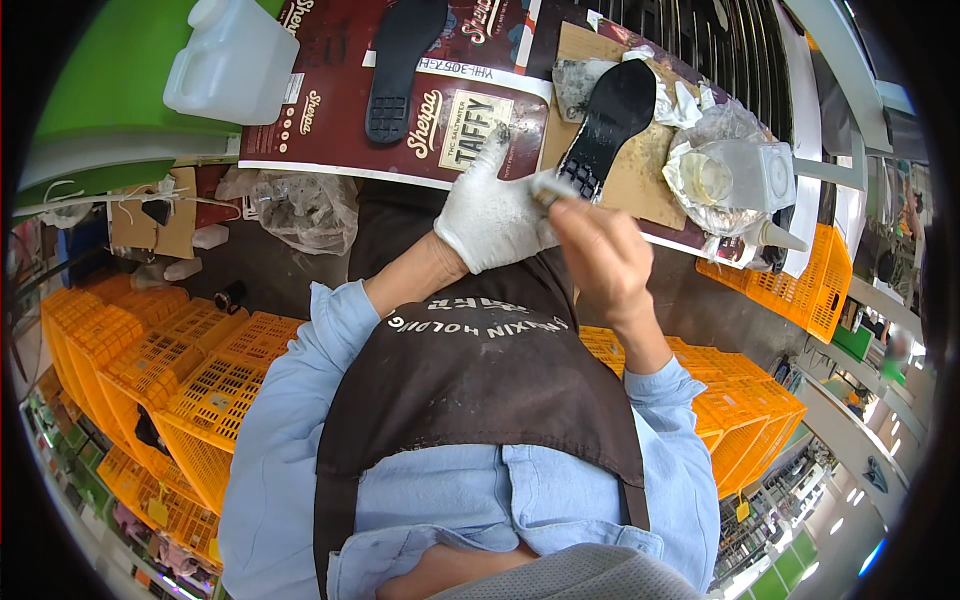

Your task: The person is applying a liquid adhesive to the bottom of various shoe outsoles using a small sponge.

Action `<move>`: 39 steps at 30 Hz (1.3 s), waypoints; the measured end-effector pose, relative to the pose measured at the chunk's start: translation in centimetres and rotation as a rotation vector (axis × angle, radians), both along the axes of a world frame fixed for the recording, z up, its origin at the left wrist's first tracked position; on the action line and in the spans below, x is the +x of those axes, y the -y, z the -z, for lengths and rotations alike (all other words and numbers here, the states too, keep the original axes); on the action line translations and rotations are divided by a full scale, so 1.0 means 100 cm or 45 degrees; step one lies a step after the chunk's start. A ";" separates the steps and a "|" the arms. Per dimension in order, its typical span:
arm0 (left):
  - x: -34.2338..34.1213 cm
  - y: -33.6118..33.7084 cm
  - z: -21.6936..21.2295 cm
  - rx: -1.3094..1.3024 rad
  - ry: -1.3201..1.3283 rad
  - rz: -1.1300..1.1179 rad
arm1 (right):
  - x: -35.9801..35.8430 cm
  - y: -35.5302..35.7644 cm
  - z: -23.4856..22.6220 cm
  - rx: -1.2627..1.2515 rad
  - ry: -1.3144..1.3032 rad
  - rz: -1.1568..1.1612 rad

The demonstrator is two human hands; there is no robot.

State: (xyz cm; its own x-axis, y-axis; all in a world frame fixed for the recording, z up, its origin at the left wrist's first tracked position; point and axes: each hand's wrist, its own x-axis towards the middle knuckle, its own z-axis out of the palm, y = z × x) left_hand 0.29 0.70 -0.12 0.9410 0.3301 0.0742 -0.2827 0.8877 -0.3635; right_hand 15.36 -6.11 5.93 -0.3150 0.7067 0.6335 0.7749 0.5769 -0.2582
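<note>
My left hand (pixel 492 215) wears a white glove and stands open near the table's front edge. One gloved finger stretches away from me, apart from the rest; the others are partly covered by my right hand (pixel 607 255). That bare right hand is closed in a pinch on a small whitish thing, too smeared by motion to make out, beside the glove. Just beyond, a glossy black shoe sole (pixel 622 105) lies on brown cardboard (pixel 650 185), its treaded heel toward me. Whether the glove touches the sole cannot be seen. Another black sole (pixel 398 75) rests farther left.
At the back left stands a white plastic jug (pixel 235 75). A clear squeeze bottle (pixel 750 178) and crumpled plastic wrap (pixel 690 195) sit at the right. Orange crates (pixel 215 400) are stacked left, with more orange crates (pixel 745 400) at right. A plastic bag (pixel 305 210) hangs below the table.
</note>
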 end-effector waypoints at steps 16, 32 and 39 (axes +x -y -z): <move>0.010 0.008 0.008 0.134 -0.437 -0.029 | 0.043 -0.038 -0.005 -0.594 -0.561 0.664; 0.001 0.010 0.012 0.223 -0.485 -0.124 | 0.142 -0.081 0.029 -0.264 -0.665 0.944; -0.018 0.010 0.008 0.173 -0.350 -0.193 | 0.153 -0.098 0.032 -0.432 -0.418 0.910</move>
